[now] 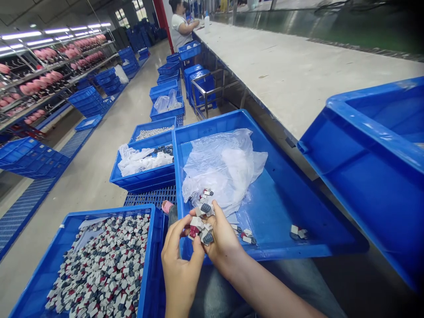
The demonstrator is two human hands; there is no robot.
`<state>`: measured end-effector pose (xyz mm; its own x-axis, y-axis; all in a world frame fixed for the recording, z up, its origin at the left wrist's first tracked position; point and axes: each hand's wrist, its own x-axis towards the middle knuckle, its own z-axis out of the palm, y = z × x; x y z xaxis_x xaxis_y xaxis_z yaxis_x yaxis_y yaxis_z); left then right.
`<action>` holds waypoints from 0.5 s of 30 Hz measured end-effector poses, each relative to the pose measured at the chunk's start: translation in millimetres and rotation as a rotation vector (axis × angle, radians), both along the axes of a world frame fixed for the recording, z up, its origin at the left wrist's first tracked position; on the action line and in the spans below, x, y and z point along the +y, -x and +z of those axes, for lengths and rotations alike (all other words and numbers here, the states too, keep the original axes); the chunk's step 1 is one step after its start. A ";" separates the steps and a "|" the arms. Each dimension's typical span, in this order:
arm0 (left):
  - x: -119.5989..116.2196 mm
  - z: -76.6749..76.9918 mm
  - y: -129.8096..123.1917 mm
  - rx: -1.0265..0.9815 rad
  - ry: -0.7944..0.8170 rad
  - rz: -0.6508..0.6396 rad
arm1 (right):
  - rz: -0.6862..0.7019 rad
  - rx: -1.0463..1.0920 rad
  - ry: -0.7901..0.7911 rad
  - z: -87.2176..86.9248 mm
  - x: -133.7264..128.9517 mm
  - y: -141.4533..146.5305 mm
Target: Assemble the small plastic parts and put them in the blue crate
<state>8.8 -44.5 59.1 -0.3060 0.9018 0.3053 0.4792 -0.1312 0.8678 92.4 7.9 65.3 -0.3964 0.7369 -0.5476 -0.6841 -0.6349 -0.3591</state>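
Several small plastic pieces [196, 224] in white, dark grey and dark red are gathered between my two hands. My left hand [180, 254] curls its fingers and thumb around their near side. Cupped from the right, my right hand [220, 234] holds more of them against its palm. Both hands are over the near left edge of a large blue crate [281, 198]. Inside this crate lies a crumpled clear plastic bag [221, 168], with a few like pieces beside it and a small cluster [298, 232] near the right corner.
A blue crate [150, 247] full of similar pieces stands at lower left. Beyond are blue crates with white bags [139, 159] and small parts. A long white worktable [265, 57] runs along the right, with another blue crate [364, 145] nearby. A person [182, 26] works at the far end.
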 end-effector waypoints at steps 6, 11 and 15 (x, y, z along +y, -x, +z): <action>-4.5 -12.0 -1.8 -0.026 -0.004 0.077 | -0.012 0.005 0.107 -1.2 0.4 3.8; -2.6 -12.9 0.4 -0.261 -0.018 0.212 | -0.077 -0.030 0.131 0.5 0.5 4.3; 3.3 -3.9 3.9 -0.701 0.020 0.230 | -0.108 -0.021 0.137 -1.9 1.0 1.3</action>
